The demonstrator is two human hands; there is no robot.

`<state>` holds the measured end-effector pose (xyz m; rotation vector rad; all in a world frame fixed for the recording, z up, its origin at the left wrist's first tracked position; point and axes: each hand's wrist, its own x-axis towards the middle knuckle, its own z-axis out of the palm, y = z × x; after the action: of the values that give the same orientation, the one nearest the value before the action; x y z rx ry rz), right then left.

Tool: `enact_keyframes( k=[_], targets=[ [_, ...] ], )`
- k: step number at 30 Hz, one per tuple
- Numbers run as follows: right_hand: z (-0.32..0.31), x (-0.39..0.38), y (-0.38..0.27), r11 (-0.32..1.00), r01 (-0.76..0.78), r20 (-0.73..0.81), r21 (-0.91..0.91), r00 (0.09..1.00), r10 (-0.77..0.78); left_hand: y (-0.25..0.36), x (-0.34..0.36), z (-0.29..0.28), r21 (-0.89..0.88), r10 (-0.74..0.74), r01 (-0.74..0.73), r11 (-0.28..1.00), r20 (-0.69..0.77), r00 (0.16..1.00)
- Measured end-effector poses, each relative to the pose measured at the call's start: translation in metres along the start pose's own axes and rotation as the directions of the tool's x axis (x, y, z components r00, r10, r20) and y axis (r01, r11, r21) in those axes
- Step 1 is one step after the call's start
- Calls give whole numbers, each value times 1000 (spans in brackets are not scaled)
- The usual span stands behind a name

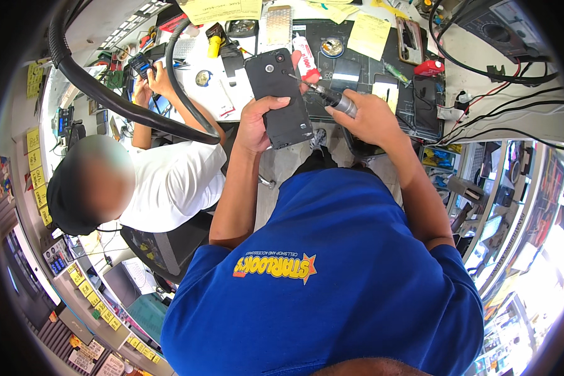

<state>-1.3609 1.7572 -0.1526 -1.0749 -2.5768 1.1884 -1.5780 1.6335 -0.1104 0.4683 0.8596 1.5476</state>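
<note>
The left hand point(253, 129) pinches a black phone point(283, 106) while the right hand point(375, 119), gripping a screwdriver point(346, 106) at its right edge, should press squarely.

A crowded white workbench point(214, 103) with a black mat point(371, 66).
On the mat — a yellow note point(368, 36), a round tin point(331, 47), a small red container point(428, 68), a dark phone point(427, 109); left of it — a second round tin point(203, 78).

The phone back point(288, 113) looks matt plastic, the screwdriver point(331, 98) smooth metal.
</note>
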Motion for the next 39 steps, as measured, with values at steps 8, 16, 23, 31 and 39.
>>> enact_keyframes(
  k=[8, 16, 23, 31, 39],
  targets=[
    [-3, 3, -5, 999, -34, 20, -9, 999, 35, -4, -1, -5, 1, 3, -3, 1000, -19, 1000],
    [-10, 2, -9, 989, -132, 25, 72, 991, 131, -1, -5, -3, 0, -17, 17, 1000, 33, 999],
    [-18, 11, 4, 999, -12, 36, -42, 999, 14, 23, -23, -2, 205, -296, 286, 936, 15, 955],
    [-20, 15, 0, 995, 25, 69, -94, 997, -19, 34, -27, -11, 207, -352, 333, 920, 61, 934],
    [-22, 15, 1, 985, 55, 23, -164, 998, -52, 33, -27, -20, 206, -417, 397, 894, 64, 906]
  ],
)
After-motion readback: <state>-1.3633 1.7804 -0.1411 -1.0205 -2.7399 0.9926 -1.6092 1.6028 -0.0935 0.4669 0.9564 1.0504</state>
